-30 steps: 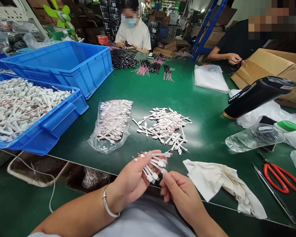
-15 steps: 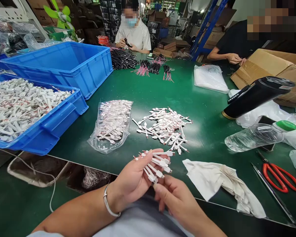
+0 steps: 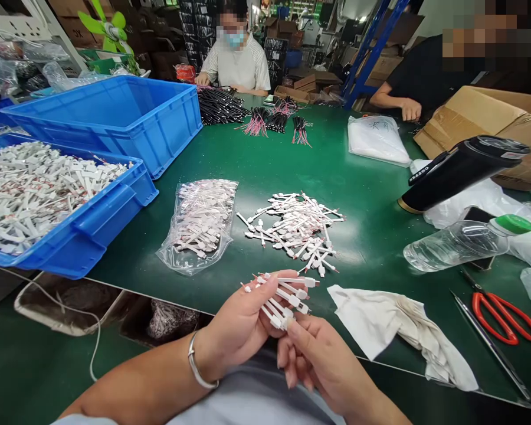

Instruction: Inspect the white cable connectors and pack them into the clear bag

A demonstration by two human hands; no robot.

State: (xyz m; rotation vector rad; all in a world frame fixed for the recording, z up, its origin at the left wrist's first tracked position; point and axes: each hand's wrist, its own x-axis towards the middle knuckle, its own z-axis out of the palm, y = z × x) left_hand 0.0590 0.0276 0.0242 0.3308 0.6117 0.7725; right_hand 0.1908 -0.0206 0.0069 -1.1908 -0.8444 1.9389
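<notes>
My left hand (image 3: 239, 333) is closed around a fanned bunch of short white cables (image 3: 287, 298), their small plugs pointing right. My right hand (image 3: 323, 357) pinches the plug end of one of the lowest cables between thumb and forefinger, just below the bunch. Beyond my hands a loose pile of similar white cables (image 3: 294, 227) lies on the green table (image 3: 318, 159). To its left is a clear plastic bag (image 3: 190, 262) filled with more of these cables.
On the left stand a blue bin (image 3: 95, 236) full of white cables and a second blue bin (image 3: 177, 136). To the right lie a white cloth (image 3: 376, 319), red-handled scissors (image 3: 508, 319), tweezers (image 3: 491, 348), a water bottle (image 3: 455, 245) and a black tumbler (image 3: 460, 174). Two co-workers sit across.
Both my hands have shifted slightly right, and my right fingers have moved up a little at the plugs. The co-worker opposite has lowered their hands to the black cables.
</notes>
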